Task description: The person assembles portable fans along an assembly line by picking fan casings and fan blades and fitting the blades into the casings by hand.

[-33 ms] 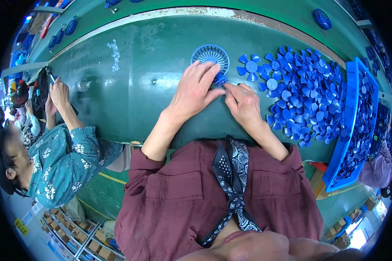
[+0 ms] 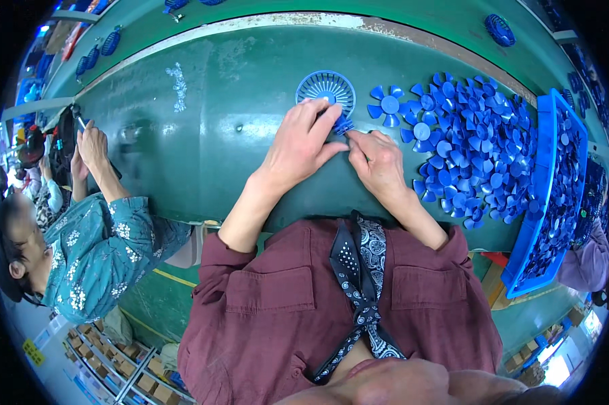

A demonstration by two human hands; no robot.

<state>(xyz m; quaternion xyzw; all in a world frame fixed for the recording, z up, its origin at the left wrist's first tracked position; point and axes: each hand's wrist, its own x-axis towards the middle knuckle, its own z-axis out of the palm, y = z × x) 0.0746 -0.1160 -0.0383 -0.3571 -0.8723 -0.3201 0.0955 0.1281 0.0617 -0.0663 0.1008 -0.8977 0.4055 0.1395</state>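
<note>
A small blue fan (image 2: 327,84) with a round slatted grille lies on the green table in front of me. My left hand (image 2: 303,140) is closed over its near part, fingers bent across the lower grille and thumb stretched toward my right hand. Between the hands a darker blue ribbed part (image 2: 343,124) of the fan shows. My right hand (image 2: 379,159) is closed in a pinch at that part's near end; what its fingertips hold is hidden. To the right a single fan blade wheel (image 2: 389,103) lies flat, beside a large heap of blue fan blade wheels (image 2: 483,145).
A blue tray (image 2: 546,135) of more blade wheels stands at the table's right edge. Small clear pieces (image 2: 177,86) lie at the far left. Behind a raised strip (image 2: 304,20), a blue fan part (image 2: 500,30) rests on a green surface. A co-worker (image 2: 92,250) sits at left.
The fan and the fingers of my left hand have shifted very slightly. My right hand stays at almost the same spot.
</note>
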